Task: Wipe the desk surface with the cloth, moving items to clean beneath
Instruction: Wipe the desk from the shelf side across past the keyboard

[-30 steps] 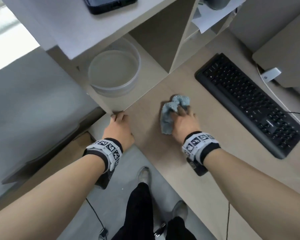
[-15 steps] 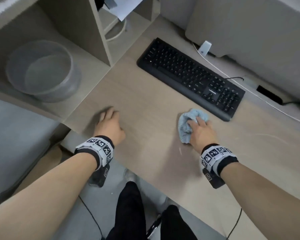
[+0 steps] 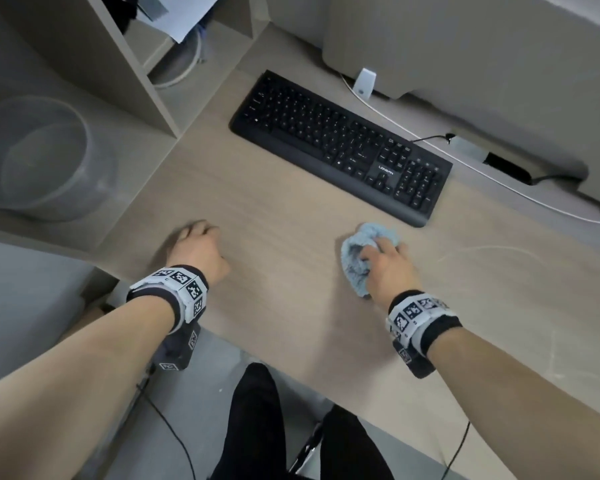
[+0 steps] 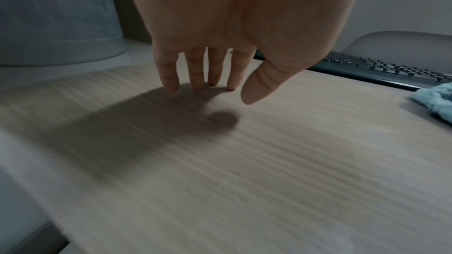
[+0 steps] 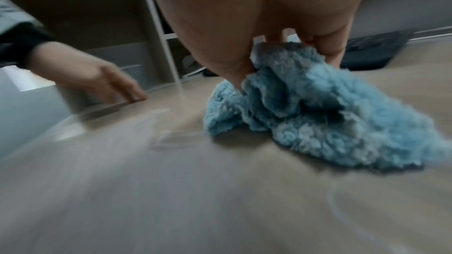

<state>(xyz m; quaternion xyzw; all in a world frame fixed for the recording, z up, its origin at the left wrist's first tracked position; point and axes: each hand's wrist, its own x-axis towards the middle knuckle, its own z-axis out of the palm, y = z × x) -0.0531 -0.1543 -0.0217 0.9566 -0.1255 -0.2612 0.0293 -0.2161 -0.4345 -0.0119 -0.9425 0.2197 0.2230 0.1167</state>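
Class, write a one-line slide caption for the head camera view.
Right hand grips a blue cloth on the desk near the keyboard; left hand rests fingertips on the wood.

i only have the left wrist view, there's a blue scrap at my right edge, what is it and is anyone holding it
Observer: It is a bunched blue cloth; the right hand grips it against the desk.
Operator: my keyboard is cut off on the right, how close is the cloth to it
Observer: The cloth lies just short of the near right corner of the black keyboard; I cannot tell if they touch.
Operator: anything behind the keyboard
Observer: A white cable runs along the desk behind it.
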